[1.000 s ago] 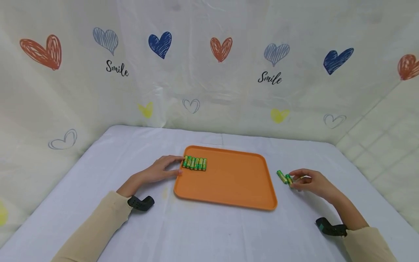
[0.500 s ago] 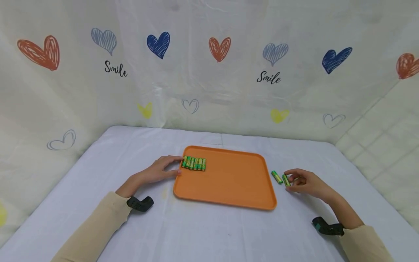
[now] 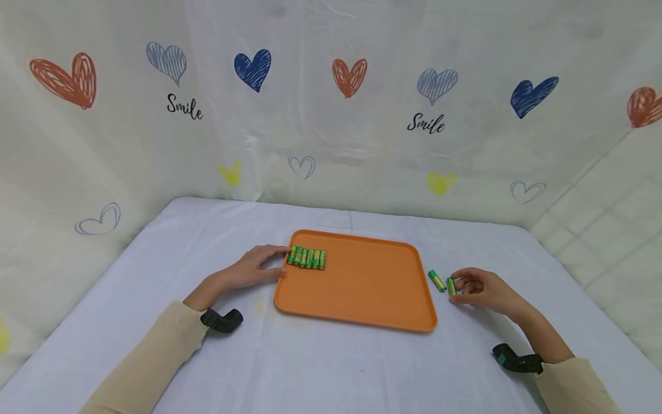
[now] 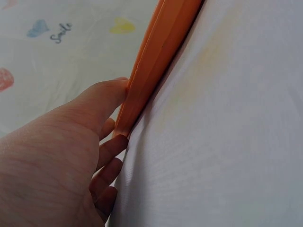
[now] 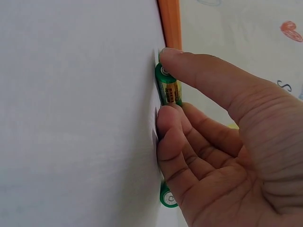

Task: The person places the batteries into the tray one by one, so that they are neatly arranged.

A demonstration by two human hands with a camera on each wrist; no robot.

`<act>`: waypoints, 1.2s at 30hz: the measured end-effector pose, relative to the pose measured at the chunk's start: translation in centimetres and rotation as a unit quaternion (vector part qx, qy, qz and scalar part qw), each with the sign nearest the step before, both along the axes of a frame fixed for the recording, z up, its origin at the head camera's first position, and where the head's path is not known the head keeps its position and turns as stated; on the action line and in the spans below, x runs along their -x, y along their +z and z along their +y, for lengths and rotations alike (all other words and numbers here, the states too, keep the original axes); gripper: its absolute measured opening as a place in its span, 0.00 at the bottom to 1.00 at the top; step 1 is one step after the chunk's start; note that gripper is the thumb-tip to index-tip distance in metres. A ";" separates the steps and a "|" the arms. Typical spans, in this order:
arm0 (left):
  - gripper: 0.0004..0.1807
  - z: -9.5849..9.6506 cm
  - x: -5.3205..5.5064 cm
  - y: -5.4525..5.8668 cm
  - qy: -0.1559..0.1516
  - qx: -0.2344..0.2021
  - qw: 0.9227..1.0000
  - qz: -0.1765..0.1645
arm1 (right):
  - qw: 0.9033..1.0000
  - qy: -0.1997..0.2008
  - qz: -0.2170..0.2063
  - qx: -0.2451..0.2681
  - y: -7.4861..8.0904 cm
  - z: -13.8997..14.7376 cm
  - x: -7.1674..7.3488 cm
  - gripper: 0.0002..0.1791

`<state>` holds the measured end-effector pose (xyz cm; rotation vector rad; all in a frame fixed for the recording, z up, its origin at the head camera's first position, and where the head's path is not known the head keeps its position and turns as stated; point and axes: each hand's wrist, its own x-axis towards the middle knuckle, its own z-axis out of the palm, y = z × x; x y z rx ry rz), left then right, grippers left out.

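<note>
Left hand: the left hand (image 3: 251,268) rests at the 9 o'clock edge of the flat orange plastic tray (image 3: 362,313), thumb on the rim, fingers (image 4: 110,150) loosely curled against it.
Row: six green cylindrical batteries (image 3: 307,258) lie side by side in the tray's 10 o'clock corner.
Right hand: the right hand (image 3: 483,288) pinches one green battery (image 5: 168,86) between thumb and fingers on the white tablecloth (image 3: 331,368).
Loose battery: another green battery (image 3: 437,280) lies at 3 o'clock of the tray, just beside the hand.

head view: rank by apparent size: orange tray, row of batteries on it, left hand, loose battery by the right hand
1. orange tray
2. left hand
3. row of batteries, though close to the left hand in spread, so these two are unsure
4. loose battery
</note>
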<state>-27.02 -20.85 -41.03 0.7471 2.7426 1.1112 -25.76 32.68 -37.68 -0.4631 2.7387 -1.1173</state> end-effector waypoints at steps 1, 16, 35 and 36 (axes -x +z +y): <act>0.35 0.0 0.0 0.0 -0.001 0.000 1.000 0.000 | 1.000 -0.004 -0.002 0.001 0.0 0.0 0.0 0.30; 0.34 -0.1 0.0 0.1 0.002 0.005 1.000 0.005 | 1.000 -0.006 0.014 0.009 0.7 -0.9 -0.1 0.29; 0.35 -0.1 0.0 0.2 0.001 0.016 1.000 0.002 | 0.999 0.023 0.024 0.024 1.9 -3.9 0.5 0.28; 0.35 -0.1 0.0 0.2 0.001 0.017 1.000 0.002 | 0.999 0.026 0.023 0.025 2.0 -4.1 0.6 0.28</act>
